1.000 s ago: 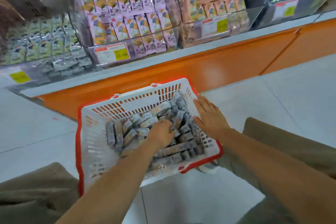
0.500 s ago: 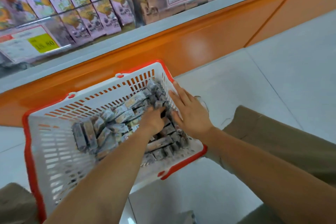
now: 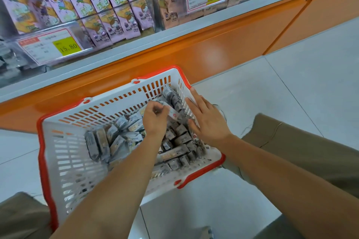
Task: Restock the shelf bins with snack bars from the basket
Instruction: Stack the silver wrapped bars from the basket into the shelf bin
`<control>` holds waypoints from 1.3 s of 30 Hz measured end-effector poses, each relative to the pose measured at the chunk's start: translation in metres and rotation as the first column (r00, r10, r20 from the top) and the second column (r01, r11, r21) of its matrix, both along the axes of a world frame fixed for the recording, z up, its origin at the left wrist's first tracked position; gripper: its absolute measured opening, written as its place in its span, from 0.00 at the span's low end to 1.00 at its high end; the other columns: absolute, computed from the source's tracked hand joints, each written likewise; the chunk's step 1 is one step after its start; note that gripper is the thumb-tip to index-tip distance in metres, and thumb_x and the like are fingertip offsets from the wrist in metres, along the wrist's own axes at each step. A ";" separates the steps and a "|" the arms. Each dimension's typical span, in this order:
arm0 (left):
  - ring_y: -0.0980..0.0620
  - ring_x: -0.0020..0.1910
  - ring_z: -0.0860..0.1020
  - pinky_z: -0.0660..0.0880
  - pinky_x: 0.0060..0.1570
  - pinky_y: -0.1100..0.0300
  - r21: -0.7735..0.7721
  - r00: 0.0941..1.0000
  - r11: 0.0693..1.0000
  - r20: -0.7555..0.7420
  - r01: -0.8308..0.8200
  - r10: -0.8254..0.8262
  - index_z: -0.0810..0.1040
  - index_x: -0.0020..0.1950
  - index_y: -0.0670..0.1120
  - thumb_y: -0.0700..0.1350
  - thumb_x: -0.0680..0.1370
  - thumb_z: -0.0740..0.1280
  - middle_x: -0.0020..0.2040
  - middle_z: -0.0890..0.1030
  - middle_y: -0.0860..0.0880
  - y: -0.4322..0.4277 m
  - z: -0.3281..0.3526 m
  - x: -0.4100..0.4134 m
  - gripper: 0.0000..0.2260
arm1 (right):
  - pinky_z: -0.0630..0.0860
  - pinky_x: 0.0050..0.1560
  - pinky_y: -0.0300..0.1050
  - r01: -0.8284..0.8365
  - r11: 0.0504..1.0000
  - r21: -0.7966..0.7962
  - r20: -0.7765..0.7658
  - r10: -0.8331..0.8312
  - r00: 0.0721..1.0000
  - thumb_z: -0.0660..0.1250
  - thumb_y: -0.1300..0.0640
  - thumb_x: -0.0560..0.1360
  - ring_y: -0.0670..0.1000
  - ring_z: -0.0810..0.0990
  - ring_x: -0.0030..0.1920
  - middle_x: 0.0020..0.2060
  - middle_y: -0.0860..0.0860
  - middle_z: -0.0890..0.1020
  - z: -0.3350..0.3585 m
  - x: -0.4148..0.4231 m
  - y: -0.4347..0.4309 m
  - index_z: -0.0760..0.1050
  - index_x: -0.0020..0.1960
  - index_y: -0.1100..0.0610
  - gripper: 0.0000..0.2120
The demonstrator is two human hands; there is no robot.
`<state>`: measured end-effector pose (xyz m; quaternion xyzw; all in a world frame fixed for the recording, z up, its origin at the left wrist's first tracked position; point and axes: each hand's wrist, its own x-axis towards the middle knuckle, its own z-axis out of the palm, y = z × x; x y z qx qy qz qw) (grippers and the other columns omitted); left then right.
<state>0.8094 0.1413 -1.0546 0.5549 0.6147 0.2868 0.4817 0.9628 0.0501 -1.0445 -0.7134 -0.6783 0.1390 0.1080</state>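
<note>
Red-rimmed basket (image 3: pixel 64 161) on the floor (image 3: pixel 291 93), snack bars (image 3: pixel 120 141) heaped inside, left hand (image 3: pixel 155 118) fingers clamped round one bar (image 3: pixel 172 110), its long axis slanting far-left to near-right, right hand (image 3: pixel 208 122) fingers straight and apart at the basket's right wall, shelf bins (image 3: pixel 93 42) beyond.

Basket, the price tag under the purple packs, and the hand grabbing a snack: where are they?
basket (image 3: pixel 116 102): head view, white far wall.
price tag (image 3: pixel 67 46): head view, yellow part.
left hand (image 3: pixel 155 120): head view, its back, gripping a snack bar (image 3: pixel 172 111).
</note>
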 end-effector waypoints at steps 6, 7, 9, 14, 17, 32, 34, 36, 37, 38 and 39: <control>0.49 0.32 0.70 0.69 0.35 0.54 -0.349 0.947 0.930 0.245 -0.114 0.208 0.65 0.43 0.47 0.39 0.80 0.62 0.35 0.69 0.47 0.009 0.031 -0.020 0.09 | 0.67 0.70 0.55 0.008 0.996 -0.084 0.063 -0.003 0.998 0.47 0.42 0.80 0.58 0.60 0.76 0.79 0.51 0.46 0.008 -0.001 0.000 0.55 0.79 0.55 0.31; 0.49 0.32 0.72 0.72 0.35 0.54 -0.448 0.913 0.889 0.315 -0.098 0.260 0.66 0.44 0.46 0.41 0.80 0.60 0.35 0.70 0.46 0.010 0.038 -0.027 0.06 | 0.64 0.72 0.55 0.002 0.993 -0.121 0.083 0.008 0.997 0.43 0.40 0.79 0.57 0.57 0.77 0.79 0.50 0.44 0.010 -0.001 0.000 0.52 0.79 0.55 0.32; 0.49 0.32 0.75 0.77 0.36 0.56 -0.593 0.829 0.805 0.448 -0.005 0.335 0.74 0.46 0.43 0.45 0.79 0.58 0.36 0.74 0.45 0.011 0.053 -0.045 0.08 | 0.56 0.76 0.55 -0.010 0.981 -0.193 0.121 0.034 0.992 0.36 0.37 0.77 0.55 0.49 0.78 0.79 0.50 0.39 0.015 0.000 0.001 0.45 0.80 0.53 0.36; 0.50 0.32 0.74 0.74 0.29 0.62 -0.561 0.689 0.810 0.656 0.171 0.308 0.78 0.45 0.35 0.44 0.81 0.55 0.39 0.79 0.43 0.008 0.108 -0.087 0.17 | 0.49 0.77 0.58 -0.027 0.990 -0.139 0.151 0.048 0.987 0.44 0.42 0.81 0.54 0.43 0.79 0.79 0.52 0.41 0.053 -0.019 0.013 0.42 0.80 0.52 0.31; 0.49 0.32 0.79 0.77 0.28 0.61 -0.517 0.735 0.834 0.638 0.191 0.227 0.84 0.46 0.41 0.45 0.83 0.55 0.44 0.83 0.41 0.003 0.136 -0.114 0.19 | 0.54 0.76 0.55 -0.062 0.998 0.021 -0.007 0.062 0.998 0.56 0.51 0.82 0.54 0.51 0.78 0.79 0.51 0.49 0.093 -0.046 0.032 0.49 0.80 0.53 0.29; 0.43 0.51 0.83 0.81 0.47 0.57 -0.389 0.822 0.823 0.549 0.414 -0.154 0.74 0.65 0.36 0.43 0.77 0.65 0.58 0.81 0.37 -0.038 0.257 -0.227 0.18 | 0.70 0.59 0.46 -0.509 0.856 0.092 -0.110 0.517 0.849 0.71 0.52 0.75 0.48 0.70 0.58 0.55 0.47 0.77 0.233 -0.163 0.054 0.76 0.61 0.51 0.15; 0.40 0.57 0.81 0.80 0.52 0.55 -0.333 0.779 0.894 0.626 0.301 -0.029 0.73 0.66 0.37 0.46 0.75 0.68 0.61 0.79 0.36 -0.034 0.263 -0.239 0.22 | 0.73 0.56 0.48 -0.390 0.901 0.188 -0.138 0.418 0.898 0.71 0.48 0.74 0.48 0.72 0.56 0.51 0.47 0.77 0.240 -0.166 0.057 0.76 0.57 0.50 0.14; 0.43 0.58 0.80 0.80 0.52 0.56 -0.251 0.773 0.949 0.634 0.190 0.013 0.74 0.67 0.40 0.48 0.75 0.69 0.62 0.79 0.38 -0.029 0.266 -0.246 0.22 | 0.74 0.50 0.47 -0.283 0.920 0.271 -0.146 0.330 0.932 0.71 0.44 0.73 0.49 0.74 0.52 0.47 0.46 0.77 0.249 -0.174 0.061 0.76 0.54 0.51 0.15; 0.44 0.58 0.81 0.79 0.53 0.56 -0.215 0.776 0.966 0.630 0.147 0.022 0.76 0.66 0.42 0.48 0.75 0.69 0.61 0.80 0.40 -0.027 0.267 -0.246 0.21 | 0.74 0.47 0.45 -0.248 0.920 0.303 -0.153 0.304 0.940 0.71 0.43 0.73 0.48 0.74 0.50 0.46 0.46 0.77 0.254 -0.181 0.063 0.75 0.53 0.52 0.16; 0.46 0.57 0.81 0.78 0.54 0.56 -0.189 0.773 0.976 0.634 0.112 0.034 0.77 0.63 0.43 0.49 0.74 0.69 0.59 0.81 0.42 -0.024 0.269 -0.243 0.19 | 0.72 0.45 0.44 -0.229 0.915 0.333 -0.157 0.294 0.943 0.71 0.42 0.73 0.48 0.74 0.48 0.45 0.46 0.76 0.259 -0.188 0.065 0.75 0.52 0.52 0.16; 0.47 0.55 0.82 0.78 0.55 0.55 -0.165 0.764 0.983 0.643 0.075 0.050 0.79 0.59 0.43 0.48 0.75 0.69 0.55 0.83 0.43 -0.021 0.270 -0.239 0.15 | 0.71 0.44 0.44 -0.224 0.902 0.369 -0.154 0.296 0.943 0.72 0.41 0.72 0.47 0.73 0.47 0.44 0.46 0.76 0.264 -0.197 0.068 0.75 0.51 0.52 0.17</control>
